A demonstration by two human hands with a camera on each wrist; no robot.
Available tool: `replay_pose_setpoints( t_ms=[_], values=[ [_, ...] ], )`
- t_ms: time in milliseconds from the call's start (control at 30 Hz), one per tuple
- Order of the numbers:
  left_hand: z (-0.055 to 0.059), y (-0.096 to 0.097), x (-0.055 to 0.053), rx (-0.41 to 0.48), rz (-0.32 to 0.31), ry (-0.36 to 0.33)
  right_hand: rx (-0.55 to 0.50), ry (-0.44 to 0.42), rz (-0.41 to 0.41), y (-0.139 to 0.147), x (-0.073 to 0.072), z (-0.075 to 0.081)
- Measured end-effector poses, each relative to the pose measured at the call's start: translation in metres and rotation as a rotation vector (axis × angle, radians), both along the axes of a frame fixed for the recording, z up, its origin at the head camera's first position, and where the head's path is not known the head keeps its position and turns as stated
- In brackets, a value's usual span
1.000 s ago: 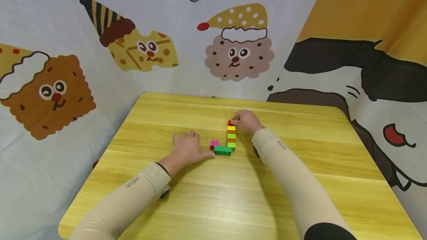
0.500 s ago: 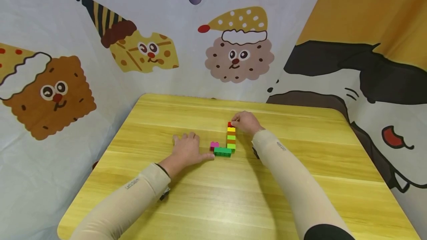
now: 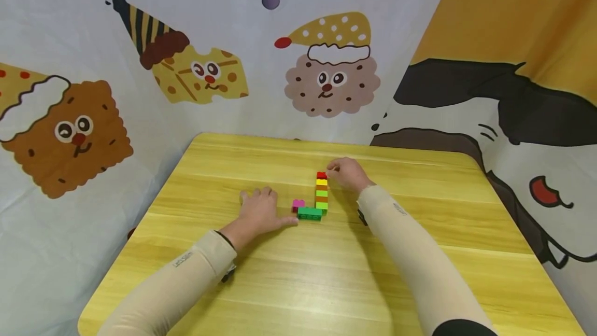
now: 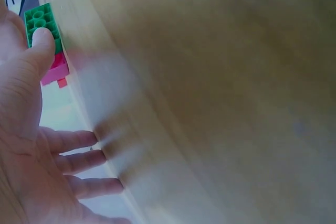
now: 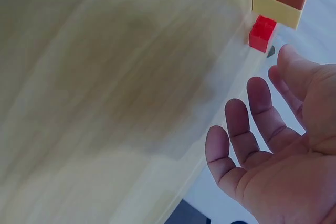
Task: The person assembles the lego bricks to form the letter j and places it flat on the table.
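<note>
My left hand (image 3: 258, 211) lies spread near the table's middle. In the left wrist view its thumb (image 4: 44, 43) overlaps the green brick (image 4: 43, 14); contact is hard to judge. A pink brick (image 3: 298, 204) sits directly behind that green one. Just to their right is a column of toy bricks (image 3: 322, 193) in light green, orange-brown and yellow, with a small red brick (image 3: 322, 176) at its far end. Beside the red brick hovers my right hand (image 3: 349, 172), its fingers loosely bent and holding nothing; the right wrist view shows a small gap between them.
A wood-grain table (image 3: 420, 232) spreads under both hands. Behind it and at the sides hangs a white cloth (image 3: 261, 113) printed with cartoon figures, close to the table's back edge.
My right hand has let go of the red brick and drawn slightly to the right of it. My left hand has kept its place beside the green brick.
</note>
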State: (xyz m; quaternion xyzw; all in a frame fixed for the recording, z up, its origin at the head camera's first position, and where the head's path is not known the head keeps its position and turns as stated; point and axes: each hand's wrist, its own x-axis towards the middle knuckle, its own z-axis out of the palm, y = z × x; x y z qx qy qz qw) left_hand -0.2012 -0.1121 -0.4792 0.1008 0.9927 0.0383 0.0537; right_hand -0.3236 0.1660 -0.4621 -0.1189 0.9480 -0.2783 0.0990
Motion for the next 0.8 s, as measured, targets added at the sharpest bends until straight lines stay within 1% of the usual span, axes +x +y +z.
replay_pose_setpoints(
  t_ms=[100, 200, 333, 433, 500, 633, 700, 800],
  values=[
    [0.000, -0.002, -0.001, 0.036, -0.030, -0.016, -0.002, 0.007, -0.016, 0.019, 0.008, -0.001],
    [0.001, -0.009, -0.001, 0.084, -0.084, -0.040, 0.031, 0.027, -0.013, 0.049, 0.021, -0.003],
    [0.002, -0.022, -0.004, 0.113, -0.159, -0.064, 0.107, 0.032, 0.006, 0.093, 0.045, -0.003],
    [0.004, -0.031, -0.006, 0.118, -0.191, -0.073, 0.160, 0.027, 0.021, 0.119, 0.067, -0.003],
    [0.005, -0.035, -0.006, 0.124, -0.201, -0.082, 0.200, 0.035, 0.042, 0.133, 0.081, -0.003],
    [0.006, -0.040, -0.008, 0.111, -0.195, -0.093, 0.258, 0.071, 0.084, 0.150, 0.108, -0.002],
    [0.006, -0.040, -0.009, 0.107, -0.184, -0.094, 0.274, 0.079, 0.093, 0.154, 0.116, -0.001],
    [0.008, -0.038, -0.012, 0.111, -0.167, -0.096, 0.292, 0.079, 0.093, 0.157, 0.121, -0.001]
  ],
)
